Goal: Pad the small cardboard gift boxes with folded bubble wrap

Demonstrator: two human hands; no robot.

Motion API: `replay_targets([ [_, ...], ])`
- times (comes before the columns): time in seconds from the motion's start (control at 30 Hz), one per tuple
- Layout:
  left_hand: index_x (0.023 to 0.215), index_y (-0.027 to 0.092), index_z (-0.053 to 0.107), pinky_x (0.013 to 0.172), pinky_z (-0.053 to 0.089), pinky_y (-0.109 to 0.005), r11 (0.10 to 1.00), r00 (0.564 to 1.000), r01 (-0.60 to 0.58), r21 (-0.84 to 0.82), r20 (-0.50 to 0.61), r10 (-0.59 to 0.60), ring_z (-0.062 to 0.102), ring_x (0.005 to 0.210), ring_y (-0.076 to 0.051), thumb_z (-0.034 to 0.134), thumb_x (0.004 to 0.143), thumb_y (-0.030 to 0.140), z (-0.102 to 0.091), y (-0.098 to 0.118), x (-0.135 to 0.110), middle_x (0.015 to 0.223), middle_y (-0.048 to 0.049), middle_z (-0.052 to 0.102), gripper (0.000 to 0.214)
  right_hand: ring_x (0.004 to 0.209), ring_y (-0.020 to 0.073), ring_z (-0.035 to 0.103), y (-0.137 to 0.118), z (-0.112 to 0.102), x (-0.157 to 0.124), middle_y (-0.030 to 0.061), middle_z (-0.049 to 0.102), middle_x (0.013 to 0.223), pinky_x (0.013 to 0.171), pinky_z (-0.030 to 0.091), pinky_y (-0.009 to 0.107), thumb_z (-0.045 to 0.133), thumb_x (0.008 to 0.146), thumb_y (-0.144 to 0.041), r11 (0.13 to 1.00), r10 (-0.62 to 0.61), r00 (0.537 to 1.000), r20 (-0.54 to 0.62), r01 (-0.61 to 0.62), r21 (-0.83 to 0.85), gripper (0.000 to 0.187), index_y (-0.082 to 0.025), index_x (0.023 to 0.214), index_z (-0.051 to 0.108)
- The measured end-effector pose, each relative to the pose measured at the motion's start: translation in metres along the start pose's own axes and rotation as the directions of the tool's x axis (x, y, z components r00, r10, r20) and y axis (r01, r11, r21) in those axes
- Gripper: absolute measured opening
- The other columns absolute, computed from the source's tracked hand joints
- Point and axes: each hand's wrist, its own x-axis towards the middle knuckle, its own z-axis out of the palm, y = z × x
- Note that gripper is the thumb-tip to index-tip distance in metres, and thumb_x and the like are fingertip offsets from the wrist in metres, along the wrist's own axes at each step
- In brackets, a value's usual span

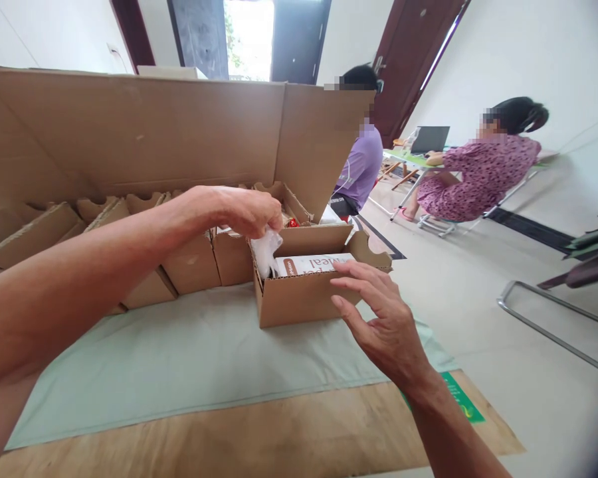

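Cardboard bin (303,302) sits on the cloth (204,358) near the bench's (179,438) right edge, well back from the front edge, beside the row of bins (194,269). Top faces up, so contents can be reached from above. Left hand (262,212): fingertips pinching a white bag (266,251) by its top, lower part in the bin's left end, next to the printed pack (311,264). Right hand (381,312): fingers spread, thumb apart, at the bin's front-right; probably there to steady it. Can't tell if it's touching.
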Motion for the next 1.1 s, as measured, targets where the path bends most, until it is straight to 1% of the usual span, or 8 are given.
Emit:
replay_targets([
  [0.23, 0.064, 0.022, 0.071, 0.054, 0.031, -0.028, 0.998, 0.993, -0.057, 0.001, 0.101, 0.056, 0.05, 0.053, -0.014, 0.053, 0.057, 0.0, -0.003, 0.007, 0.011, 0.06, 0.0024, 0.061, 0.03, 0.126, 0.0302, 0.061, 0.003, 0.001, 0.0, 0.0077, 0.07, 0.128, 0.105, 0.048, 0.054, 0.062, 0.094, -0.02, 1.0, -0.017, 1.0, -0.004, 0.017, 0.009, 0.015, -0.026, 0.106, 0.069],
  [0.33, 0.065, 0.024, 0.073, 0.059, 0.035, -0.03, 0.988, 0.987, -0.133, 0.082, 0.098, 0.125, 0.053, 0.062, -0.018, 0.056, 0.058, 0.0, 0.007, 0.014, 0.022, 0.062, 0.0006, 0.062, 0.03, 0.126, 0.0303, 0.061, 0.003, 0.002, 0.0, 0.0074, 0.07, 0.128, 0.106, 0.048, 0.054, 0.062, 0.094, -0.02, 1.0, -0.011, 1.0, -0.008, 0.011, 0.013, 0.016, -0.027, 0.106, 0.07],
  [0.4, 0.064, 0.025, 0.074, 0.07, 0.039, -0.033, 0.969, 0.983, -0.186, 0.16, 0.034, 0.183, 0.056, 0.077, -0.022, 0.059, 0.06, 0.0, 0.021, 0.017, 0.023, 0.073, -0.0026, 0.068, 0.03, 0.126, 0.0303, 0.061, 0.002, 0.002, 0.0, 0.0072, 0.071, 0.127, 0.106, 0.049, 0.054, 0.062, 0.094, -0.02, 1.0, -0.008, 1.0, -0.01, 0.008, 0.015, 0.016, -0.027, 0.106, 0.07],
  [0.5, 0.06, 0.025, 0.071, 0.085, 0.039, -0.039, 0.948, 0.957, -0.202, 0.244, -0.156, 0.245, 0.054, 0.098, -0.028, 0.065, 0.069, 0.002, 0.042, 0.02, 0.011, 0.089, -0.0073, 0.07, 0.025, 0.126, 0.0307, 0.061, 0.001, 0.001, 0.0, 0.0071, 0.07, 0.129, 0.106, 0.049, 0.055, 0.062, 0.094, -0.02, 1.0, -0.014, 1.0, -0.002, 0.014, 0.013, 0.016, -0.027, 0.106, 0.07],
  [0.6, 0.054, 0.022, 0.064, 0.09, 0.038, -0.04, 0.937, 0.924, -0.213, 0.278, -0.254, 0.285, 0.053, 0.102, -0.029, 0.066, 0.077, 0.005, 0.052, 0.024, -0.006, 0.086, -0.0092, 0.065, 0.029, 0.127, 0.0309, 0.06, 0.002, 0.002, 0.0, 0.007, 0.069, 0.131, 0.106, 0.049, 0.055, 0.062, 0.094, -0.019, 0.999, -0.033, 0.999, 0.015, 0.033, 0.007, 0.016, -0.028, 0.105, 0.069],
  [0.73, 0.06, 0.022, 0.065, 0.08, 0.042, -0.036, 0.925, 0.951, -0.24, 0.294, -0.12, 0.285, 0.058, 0.089, -0.024, 0.062, 0.076, -0.001, 0.05, 0.03, -0.011, 0.081, -0.0077, 0.063, 0.029, 0.128, 0.031, 0.059, 0.004, 0.004, 0.001, 0.0082, 0.068, 0.131, 0.106, 0.048, 0.055, 0.062, 0.094, -0.018, 0.999, -0.051, 0.999, 0.003, 0.051, -0.011, 0.014, -0.026, 0.104, 0.069],
  [0.97, 0.074, 0.028, 0.075, 0.057, 0.038, -0.03, 0.971, 0.971, -0.237, 0.008, -0.022, 0.238, 0.058, 0.065, -0.019, 0.065, 0.065, 0.001, 0.058, 0.018, 0.0, 0.073, -0.0003, 0.068, 0.03, 0.128, 0.0306, 0.059, 0.002, 0.002, 0.002, 0.0079, 0.068, 0.131, 0.106, 0.048, 0.054, 0.062, 0.095, -0.019, 0.999, -0.042, 0.999, 0.024, 0.042, -0.018, 0.012, -0.026, 0.102, 0.069],
  [1.1, 0.089, 0.032, 0.079, 0.062, 0.042, -0.028, 0.944, 0.957, -0.279, -0.179, -0.129, 0.258, 0.064, 0.071, -0.017, 0.055, 0.076, 0.003, 0.05, 0.012, -0.014, 0.082, 0.002, 0.075, 0.039, 0.127, 0.0304, 0.061, 0.0, -0.001, 0.001, 0.0084, 0.069, 0.131, 0.105, 0.049, 0.052, 0.062, 0.095, -0.019, 0.999, -0.05, 0.998, 0.034, 0.051, -0.02, 0.011, -0.026, 0.101, 0.069],
])
